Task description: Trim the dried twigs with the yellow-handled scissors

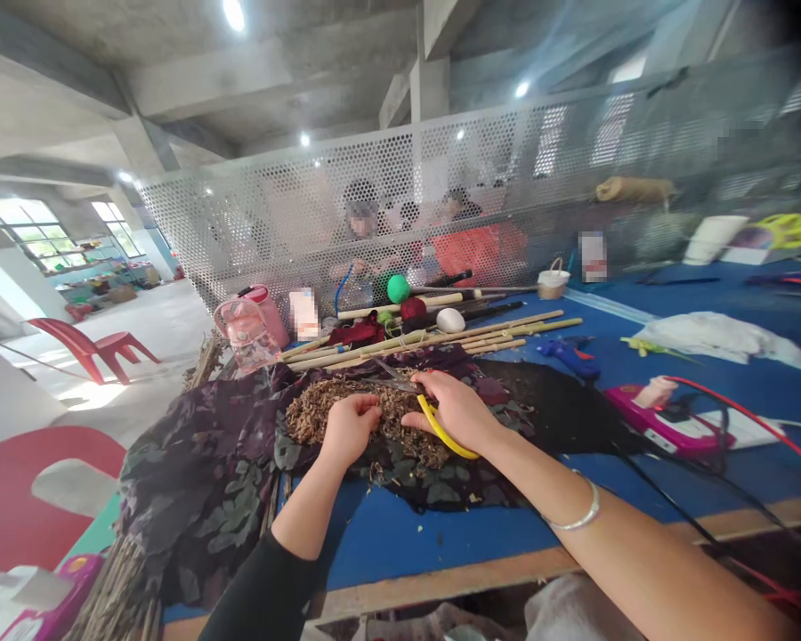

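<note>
Brown dried cut pieces (317,408) lie heaped on a dark floral cloth (206,472) across the blue table. Over the heap, my left hand (348,425) has its fingertips pinched together; whatever is between them is too small to make out. My right hand (459,411) grips a pair of scissors with yellow handles (444,434). Its metal blades point away to the left, above the heap. Part of the heap is hidden behind both hands.
Bamboo sticks (433,338) lie behind the heap with a green ball (399,288) and a white ball (450,320). A pink power strip (667,418) with cables sits at right. Beyond a perforated metal screen (294,205) people sit. A red chair (93,347) stands at left.
</note>
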A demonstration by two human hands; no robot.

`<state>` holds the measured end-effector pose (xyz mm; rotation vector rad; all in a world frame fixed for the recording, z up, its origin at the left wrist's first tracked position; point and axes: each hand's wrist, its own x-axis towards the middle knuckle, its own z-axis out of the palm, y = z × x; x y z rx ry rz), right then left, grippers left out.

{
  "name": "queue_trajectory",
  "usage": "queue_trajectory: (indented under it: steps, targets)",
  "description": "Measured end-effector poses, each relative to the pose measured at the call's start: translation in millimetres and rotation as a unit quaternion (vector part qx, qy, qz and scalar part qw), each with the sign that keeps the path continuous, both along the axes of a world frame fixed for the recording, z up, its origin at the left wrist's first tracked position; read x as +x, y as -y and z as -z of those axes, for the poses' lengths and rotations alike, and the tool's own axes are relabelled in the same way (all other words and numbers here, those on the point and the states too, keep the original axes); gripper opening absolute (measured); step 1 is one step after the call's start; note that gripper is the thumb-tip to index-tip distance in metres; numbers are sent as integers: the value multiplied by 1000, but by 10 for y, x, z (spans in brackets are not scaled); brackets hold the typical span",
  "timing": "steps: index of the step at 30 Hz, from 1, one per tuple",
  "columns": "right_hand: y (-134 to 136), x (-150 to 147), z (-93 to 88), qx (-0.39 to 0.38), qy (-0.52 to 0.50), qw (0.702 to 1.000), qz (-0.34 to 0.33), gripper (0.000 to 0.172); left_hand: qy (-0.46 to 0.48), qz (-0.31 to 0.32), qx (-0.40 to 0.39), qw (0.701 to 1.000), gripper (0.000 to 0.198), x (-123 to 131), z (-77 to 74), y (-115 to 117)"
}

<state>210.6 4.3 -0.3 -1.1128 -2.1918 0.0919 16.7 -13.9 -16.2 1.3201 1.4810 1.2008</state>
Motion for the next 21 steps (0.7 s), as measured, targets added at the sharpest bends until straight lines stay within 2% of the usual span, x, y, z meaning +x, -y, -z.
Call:
queue_trajectory:
  steps: [3, 6, 9, 13, 21]
  targets:
    - [3, -6, 2, -2, -4, 1000, -5, 53, 139, -15, -19, 990, 17, 46, -51, 2]
    - [2, -17, 12, -2, -11, 1000, -14, 53, 288, -6, -37, 957, 12, 104, -121, 33]
    - [6, -33, 24, -2, -17, 1000, -24, 57, 364, 22, -31, 931, 6, 137, -170, 66]
    - [23, -54, 36, -15, -26, 999, -42, 59, 391, 27, -13, 920, 11, 144, -165, 77]
    - [33, -71, 39, -13, -28, 998, -56, 62, 340, 37, -16, 940, 27, 178, -122, 88]
